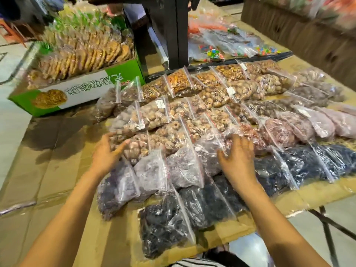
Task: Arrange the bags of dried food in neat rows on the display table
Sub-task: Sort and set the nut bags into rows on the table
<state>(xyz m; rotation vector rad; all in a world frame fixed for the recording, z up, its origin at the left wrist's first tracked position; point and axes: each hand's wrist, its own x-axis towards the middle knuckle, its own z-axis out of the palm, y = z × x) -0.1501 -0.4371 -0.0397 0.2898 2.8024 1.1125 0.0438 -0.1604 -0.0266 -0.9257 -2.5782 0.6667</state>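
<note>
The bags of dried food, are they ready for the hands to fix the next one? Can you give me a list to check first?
1. Both hands free: ok. The left hand and right hand are open, holding nothing.
2. Hands near the work: ok. They hover over the pale purple bags in the middle rows.
3. Back rows neat: ok. The light brown bags overlap evenly.
4. Front row neat: not ok. The nearest dark bag sticks out toward the table edge.
5. Room on the cardboard-covered table: ok, bare space at left.
6. Bags sealed: cannot tell, too blurry.
</note>
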